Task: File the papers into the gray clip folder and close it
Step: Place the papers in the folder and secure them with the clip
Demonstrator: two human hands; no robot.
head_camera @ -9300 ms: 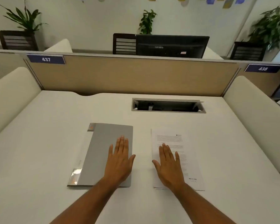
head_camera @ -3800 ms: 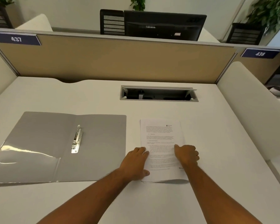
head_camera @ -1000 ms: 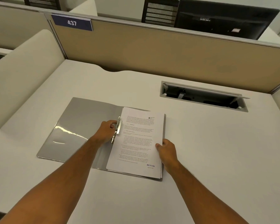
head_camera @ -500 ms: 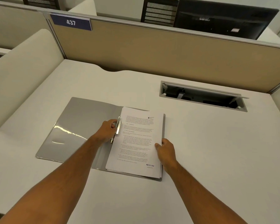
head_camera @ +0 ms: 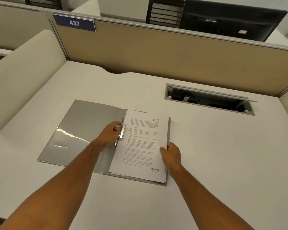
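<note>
The gray clip folder (head_camera: 83, 123) lies open flat on the white desk. A stack of printed papers (head_camera: 143, 143) rests on its right half, stamped "RECEIVED" at the lower right. The metal clip (head_camera: 122, 130) runs along the spine at the stack's left edge. My left hand (head_camera: 109, 136) grips that clip, fingers curled around it. My right hand (head_camera: 170, 154) pinches the right edge of the papers, thumb on top. The folder's left half has a shiny clear pocket (head_camera: 65, 143).
An open cable slot (head_camera: 208, 99) is sunk into the desk at the back right. A tan partition (head_camera: 156, 52) with the sign "437" (head_camera: 74, 23) closes off the back; cream side panels (head_camera: 23, 70) flank the desk. A dark monitor (head_camera: 231, 20) stands behind the partition.
In the last second almost nothing moved; both hands stay at the clip and the paper edge. Earlier the folder was shut, then opened, and the papers moved from the desk onto its right half.
</note>
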